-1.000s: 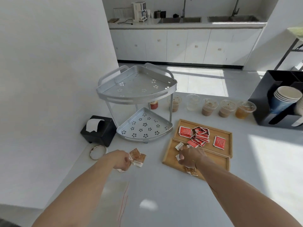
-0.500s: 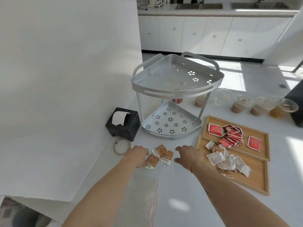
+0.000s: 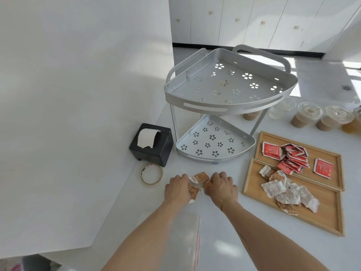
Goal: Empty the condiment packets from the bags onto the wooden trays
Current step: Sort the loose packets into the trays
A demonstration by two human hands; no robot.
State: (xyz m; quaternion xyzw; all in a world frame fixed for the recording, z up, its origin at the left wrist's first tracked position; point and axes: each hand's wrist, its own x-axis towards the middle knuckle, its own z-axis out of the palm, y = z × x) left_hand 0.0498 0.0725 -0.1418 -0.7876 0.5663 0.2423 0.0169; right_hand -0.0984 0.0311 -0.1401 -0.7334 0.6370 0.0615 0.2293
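- Left hand point(image 3: 176, 189) and right hand point(image 3: 222, 185) rest on the brown packets point(image 3: 200, 178) on the table point(image 3: 224, 241), in front of the silver rack point(image 3: 214, 142).
- Fingers curled over the packets; actual grip: cannot tell.
- Right of the rack: near tray point(image 3: 330, 218) with pale packets, far tray point(image 3: 312, 153) with red packets point(image 3: 293, 157).
- Clear bag point(image 3: 185, 237) lies flat, nearer than the hands.

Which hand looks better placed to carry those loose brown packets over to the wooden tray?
Probably the right hand: it touches the brown packets and is on the near wooden tray's side, unlike the left hand.
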